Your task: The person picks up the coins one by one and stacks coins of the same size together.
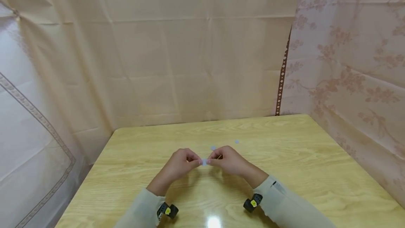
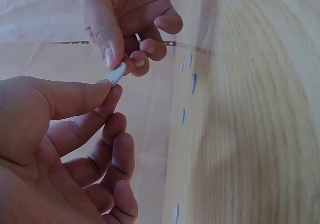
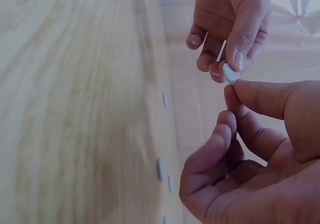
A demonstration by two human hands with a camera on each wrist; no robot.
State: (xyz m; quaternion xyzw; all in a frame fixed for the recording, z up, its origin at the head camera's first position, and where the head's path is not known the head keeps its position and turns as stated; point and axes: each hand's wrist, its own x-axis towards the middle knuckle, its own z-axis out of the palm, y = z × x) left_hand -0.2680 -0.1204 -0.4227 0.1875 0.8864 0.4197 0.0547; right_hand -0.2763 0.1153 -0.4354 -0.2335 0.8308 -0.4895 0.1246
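Held up over the table between both hands is a small, flat, pale blue-white disc with a rounded edge. My left hand pinches one side of it between thumb and index finger. The opposite side is pinched by my right hand, thumb against fingertips. In the right wrist view the same disc is seen nearly edge-on, partly covered by the fingertips. The other fingers of both hands curl loosely below it. Beyond the right hand lies a similar pale disc on the tabletop.
A light wood-grain table stretches under the hands. Several more thin discs lie flat on it, among them a small disc farther back on the right. Beige cloth hangs behind the table, with floral cloth at the right.
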